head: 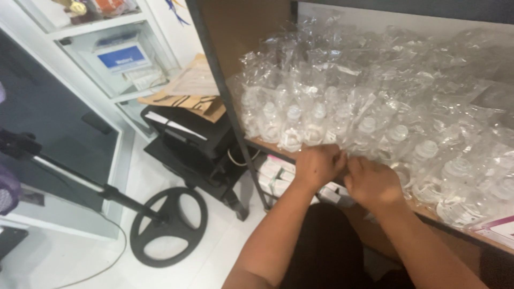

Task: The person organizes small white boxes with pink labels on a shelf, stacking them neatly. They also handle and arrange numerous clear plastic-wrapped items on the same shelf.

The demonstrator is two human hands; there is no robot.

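A wooden shelf (267, 147) is packed with several clear plastic bags, each wrapping a small white-capped bottle (293, 115). My left hand (318, 165) is at the shelf's front edge with its fingers closed on the crinkled plastic of one bagged bottle (350, 144). My right hand (370, 182) sits right beside it, fingers curled onto the same plastic wrap. Both hands touch each other at the fingertips. The part of the bag under the fingers is hidden.
Small white and pink boxes (278, 172) lie on the shelf below. A black metal upright (225, 91) frames the shelf's left side. Left of it stand a black printer (184, 136) with cardboard on top, a round-based black stand (168, 225) on the white floor, and a white cabinet (107, 59).
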